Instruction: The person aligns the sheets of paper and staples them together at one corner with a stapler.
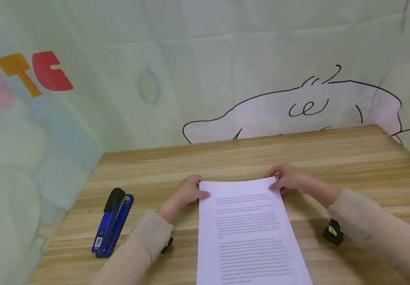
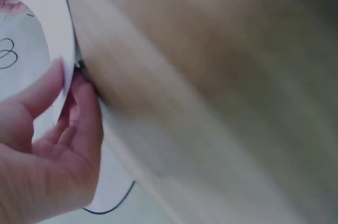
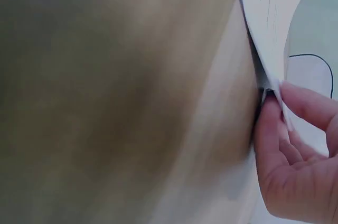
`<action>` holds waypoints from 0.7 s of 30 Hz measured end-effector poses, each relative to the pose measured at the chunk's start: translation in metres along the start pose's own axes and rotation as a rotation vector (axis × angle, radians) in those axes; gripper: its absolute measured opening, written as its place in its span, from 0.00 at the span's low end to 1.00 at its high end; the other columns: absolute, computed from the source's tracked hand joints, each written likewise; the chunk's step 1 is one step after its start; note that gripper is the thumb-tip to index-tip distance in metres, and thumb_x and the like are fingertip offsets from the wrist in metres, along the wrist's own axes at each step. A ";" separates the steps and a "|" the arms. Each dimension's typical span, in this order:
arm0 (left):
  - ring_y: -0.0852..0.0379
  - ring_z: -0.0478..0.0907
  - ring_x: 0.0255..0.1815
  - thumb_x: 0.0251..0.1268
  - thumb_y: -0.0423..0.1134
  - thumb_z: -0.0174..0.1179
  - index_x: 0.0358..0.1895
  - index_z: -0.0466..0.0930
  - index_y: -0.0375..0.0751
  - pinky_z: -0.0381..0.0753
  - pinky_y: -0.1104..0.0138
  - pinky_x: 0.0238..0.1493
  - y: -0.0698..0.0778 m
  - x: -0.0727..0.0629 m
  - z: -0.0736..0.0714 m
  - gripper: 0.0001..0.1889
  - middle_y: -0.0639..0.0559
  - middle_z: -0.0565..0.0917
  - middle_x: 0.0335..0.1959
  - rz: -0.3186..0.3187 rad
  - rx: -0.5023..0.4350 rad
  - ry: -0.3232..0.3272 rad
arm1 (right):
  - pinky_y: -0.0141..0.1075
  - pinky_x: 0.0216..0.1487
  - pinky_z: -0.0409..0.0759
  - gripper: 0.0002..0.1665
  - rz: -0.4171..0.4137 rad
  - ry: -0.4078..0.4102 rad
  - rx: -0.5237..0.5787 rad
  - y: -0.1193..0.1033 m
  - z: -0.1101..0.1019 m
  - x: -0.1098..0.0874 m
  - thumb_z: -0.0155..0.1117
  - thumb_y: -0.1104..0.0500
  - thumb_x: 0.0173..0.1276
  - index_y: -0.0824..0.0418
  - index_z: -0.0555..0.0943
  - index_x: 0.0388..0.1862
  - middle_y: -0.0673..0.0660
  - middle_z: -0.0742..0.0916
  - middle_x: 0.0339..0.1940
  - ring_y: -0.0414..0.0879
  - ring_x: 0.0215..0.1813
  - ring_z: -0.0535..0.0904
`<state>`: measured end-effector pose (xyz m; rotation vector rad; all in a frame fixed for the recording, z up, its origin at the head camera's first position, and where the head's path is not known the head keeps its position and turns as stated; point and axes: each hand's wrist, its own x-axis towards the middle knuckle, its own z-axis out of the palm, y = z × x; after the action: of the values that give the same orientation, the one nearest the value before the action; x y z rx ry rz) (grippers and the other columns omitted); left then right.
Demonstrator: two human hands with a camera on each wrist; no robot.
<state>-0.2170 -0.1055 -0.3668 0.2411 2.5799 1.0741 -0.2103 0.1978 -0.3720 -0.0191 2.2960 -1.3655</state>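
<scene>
1. Head view: I see printed paper (image 1: 249, 233) ctr, running twd 6 o'clock from both grips; long axis approx 12–6.
2. L hand (image 1: 190, 190) pinches its 11 o'clock corner, thumb on top; R hand (image 1: 289, 179) pinches the 1 o'clock corner, same way.
3. Blue stapler (image 1: 111, 227) sits apart at 8 o'clock from L hand, the nearer hand; its long axis approx 1–7.

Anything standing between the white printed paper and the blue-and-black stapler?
Yes: the left hand, pinching the white printed paper, and that arm's beige sleeve lie between paper and the blue-and-black stapler.
</scene>
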 end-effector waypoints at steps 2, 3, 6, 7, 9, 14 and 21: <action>0.58 0.73 0.26 0.57 0.27 0.62 0.40 0.73 0.30 0.75 0.69 0.27 -0.004 -0.001 0.000 0.10 0.46 0.79 0.30 -0.059 -0.186 -0.005 | 0.32 0.30 0.78 0.29 0.056 -0.019 0.161 0.003 -0.001 -0.004 0.65 0.69 0.58 0.74 0.67 0.58 0.57 0.81 0.33 0.42 0.28 0.76; 0.59 0.74 0.25 0.59 0.26 0.60 0.39 0.71 0.30 0.75 0.70 0.25 -0.006 -0.001 0.000 0.08 0.46 0.79 0.28 -0.091 -0.270 -0.003 | 0.32 0.30 0.79 0.29 0.079 -0.028 0.235 0.005 -0.002 -0.007 0.64 0.69 0.59 0.74 0.66 0.59 0.56 0.81 0.32 0.42 0.27 0.76; 0.61 0.75 0.25 0.62 0.27 0.57 0.40 0.71 0.30 0.75 0.72 0.26 -0.010 -0.002 -0.001 0.06 0.48 0.79 0.27 -0.145 -0.400 0.011 | 0.32 0.32 0.80 0.24 0.122 -0.070 0.393 0.009 -0.002 -0.014 0.60 0.69 0.62 0.74 0.68 0.56 0.54 0.83 0.28 0.41 0.26 0.77; 0.61 0.75 0.26 0.63 0.27 0.57 0.41 0.71 0.30 0.76 0.72 0.27 -0.010 -0.003 -0.002 0.06 0.48 0.79 0.27 -0.156 -0.422 0.024 | 0.32 0.32 0.80 0.22 0.124 -0.082 0.407 0.010 -0.002 -0.016 0.60 0.69 0.62 0.74 0.69 0.55 0.54 0.83 0.28 0.41 0.26 0.77; 0.61 0.75 0.26 0.63 0.28 0.56 0.42 0.71 0.30 0.75 0.73 0.26 -0.010 -0.004 -0.001 0.07 0.47 0.80 0.28 -0.168 -0.444 0.051 | 0.34 0.33 0.80 0.20 0.120 -0.099 0.422 0.011 -0.001 -0.018 0.60 0.68 0.63 0.72 0.72 0.53 0.54 0.84 0.28 0.42 0.28 0.78; 0.61 0.75 0.27 0.65 0.30 0.55 0.48 0.72 0.29 0.76 0.72 0.27 -0.005 -0.005 -0.002 0.11 0.45 0.81 0.32 -0.186 -0.508 0.069 | 0.34 0.35 0.80 0.19 0.059 -0.091 0.428 0.009 -0.001 -0.020 0.58 0.67 0.65 0.72 0.69 0.53 0.54 0.84 0.32 0.44 0.32 0.80; 0.60 0.74 0.25 0.66 0.32 0.55 0.49 0.73 0.28 0.79 0.72 0.28 -0.002 -0.003 -0.007 0.12 0.47 0.80 0.29 -0.191 -0.533 0.056 | 0.31 0.33 0.79 0.27 0.006 -0.004 0.437 -0.001 -0.013 -0.021 0.58 0.66 0.66 0.74 0.63 0.61 0.50 0.84 0.30 0.41 0.31 0.79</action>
<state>-0.2164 -0.1125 -0.3625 -0.1646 2.1985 1.6468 -0.1969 0.2133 -0.3575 0.1243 1.9445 -1.8297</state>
